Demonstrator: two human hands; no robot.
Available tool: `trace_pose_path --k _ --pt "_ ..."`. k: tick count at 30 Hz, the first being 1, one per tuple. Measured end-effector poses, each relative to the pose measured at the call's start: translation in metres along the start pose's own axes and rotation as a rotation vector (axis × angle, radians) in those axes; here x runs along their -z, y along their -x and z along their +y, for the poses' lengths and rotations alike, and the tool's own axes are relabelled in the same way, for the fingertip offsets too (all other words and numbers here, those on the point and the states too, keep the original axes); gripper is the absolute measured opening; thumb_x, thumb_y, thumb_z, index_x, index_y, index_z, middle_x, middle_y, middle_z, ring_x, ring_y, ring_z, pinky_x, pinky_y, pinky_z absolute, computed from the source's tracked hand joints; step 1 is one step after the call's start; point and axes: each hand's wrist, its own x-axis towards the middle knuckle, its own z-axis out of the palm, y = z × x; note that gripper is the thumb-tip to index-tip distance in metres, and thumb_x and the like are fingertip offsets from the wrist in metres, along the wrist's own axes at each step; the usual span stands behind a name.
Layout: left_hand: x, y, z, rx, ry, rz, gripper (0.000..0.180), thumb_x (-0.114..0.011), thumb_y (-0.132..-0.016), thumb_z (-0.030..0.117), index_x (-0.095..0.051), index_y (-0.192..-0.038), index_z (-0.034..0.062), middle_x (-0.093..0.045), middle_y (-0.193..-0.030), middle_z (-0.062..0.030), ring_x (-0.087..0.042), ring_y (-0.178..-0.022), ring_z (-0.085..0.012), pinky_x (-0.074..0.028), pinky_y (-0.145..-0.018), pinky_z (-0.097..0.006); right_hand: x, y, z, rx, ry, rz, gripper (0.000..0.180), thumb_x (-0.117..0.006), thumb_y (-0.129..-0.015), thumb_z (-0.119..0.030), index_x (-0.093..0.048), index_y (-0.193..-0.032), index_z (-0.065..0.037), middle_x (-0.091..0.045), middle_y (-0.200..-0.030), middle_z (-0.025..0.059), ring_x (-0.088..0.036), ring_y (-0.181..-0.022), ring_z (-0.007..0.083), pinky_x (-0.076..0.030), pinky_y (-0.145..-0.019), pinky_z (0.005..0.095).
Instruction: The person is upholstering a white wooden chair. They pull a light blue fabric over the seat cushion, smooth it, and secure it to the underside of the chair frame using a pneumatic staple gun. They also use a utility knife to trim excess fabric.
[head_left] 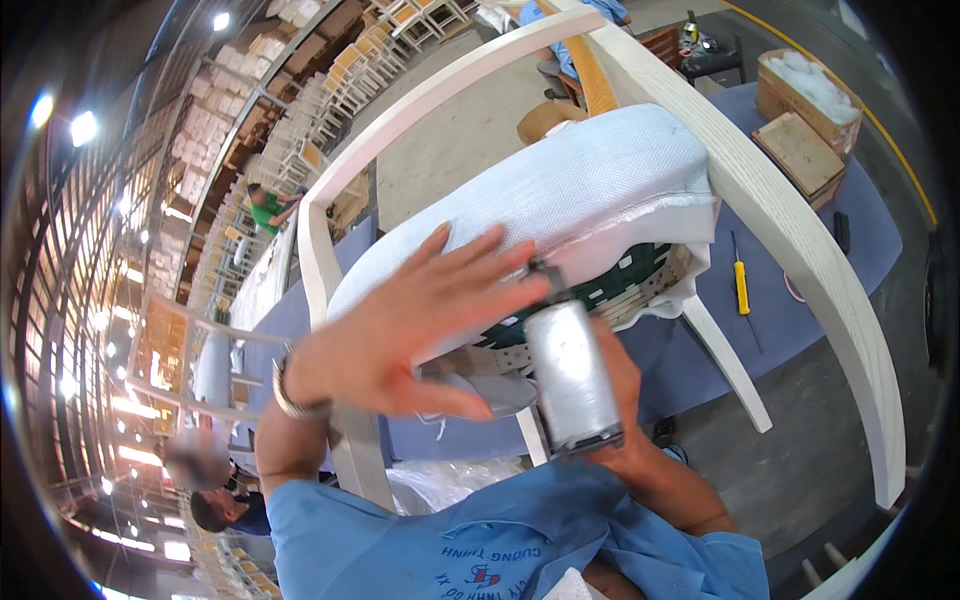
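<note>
Our right hand wraps its fingers round a grey staple gun, nose against the white upholstered seat of an upturned pale wooden chair; our left hand, fingers spread, lies flat on the fabric; a yellow screwdriver rests on the blue table beyond

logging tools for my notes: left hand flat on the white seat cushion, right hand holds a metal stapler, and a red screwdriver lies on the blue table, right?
Not quite: the screwdriver is yellow, not red, as the head view shows. The rest holds: the left hand lies flat on the white cushion, the right hand holds the metal stapler, and the screwdriver lies on the blue table.
</note>
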Motion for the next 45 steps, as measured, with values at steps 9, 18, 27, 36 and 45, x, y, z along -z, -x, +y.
trace_pose_path --k 9,18,27,36,45 --pt "-0.002 -0.008 -0.134 0.547 0.598 0.041 0.071 -0.04 -0.109 0.054 -0.036 -0.158 0.0037 -0.044 -0.158 -0.0179 -0.043 -0.145 -0.0281 -0.032 -0.121 -0.039 -0.005 -0.003 0.001 0.028 0.029 0.04 0.05 -0.077 -0.074 -0.01 -0.063 -0.121 0.004 -0.065 -0.113 0.0215 -0.068 -0.099 0.0394 -0.055 -0.086 0.0405" --pt "-0.012 -0.005 -0.042 0.372 -0.021 0.099 0.101 -0.066 -0.089 0.063 -0.025 -0.161 0.0056 -0.05 -0.147 -0.0292 -0.055 -0.13 -0.0438 -0.042 -0.11 -0.046 -0.006 0.0 0.01 -0.011 0.102 0.019 0.053 -0.077 -0.078 -0.01 -0.058 -0.125 0.006 -0.066 -0.112 0.0196 -0.069 -0.096 0.0328 -0.055 -0.085 0.038" --pt "-0.032 0.005 -0.026 0.372 -0.289 0.203 0.107 -0.079 -0.075 0.03 -0.021 -0.162 0.0076 -0.043 -0.152 -0.0272 -0.05 -0.133 -0.0467 -0.042 -0.111 -0.05 -0.023 0.007 -0.008 0.115 -0.035 -0.065 0.047 -0.078 -0.083 -0.014 -0.062 -0.123 0.006 -0.067 -0.117 0.0233 -0.07 -0.101 0.0339 -0.055 -0.088 0.0396" --pt "-0.031 0.0 -0.023 0.418 -0.219 0.182 0.109 -0.073 -0.067 0.01 -0.019 -0.162 0.0071 -0.039 -0.153 -0.0286 -0.045 -0.137 -0.0481 -0.039 -0.115 -0.051 -0.033 0.003 -0.023 -0.126 -0.184 -0.153 0.053 -0.081 -0.08 -0.014 -0.061 -0.123 0.008 -0.065 -0.12 0.0247 -0.068 -0.103 0.038 -0.055 -0.09 0.0417" --pt "-0.032 -0.001 -0.018 0.417 -0.29 0.158 0.111 -0.079 -0.069 0.009 -0.019 -0.162 0.0072 -0.038 -0.155 -0.0259 -0.042 -0.14 -0.0463 -0.035 -0.118 -0.049 -0.038 0.005 -0.017 -0.134 -0.167 -0.139 0.053 -0.08 -0.079 -0.008 -0.061 -0.126 0.007 -0.066 -0.119 0.0229 -0.068 -0.103 0.0367 -0.055 -0.09 0.0406"
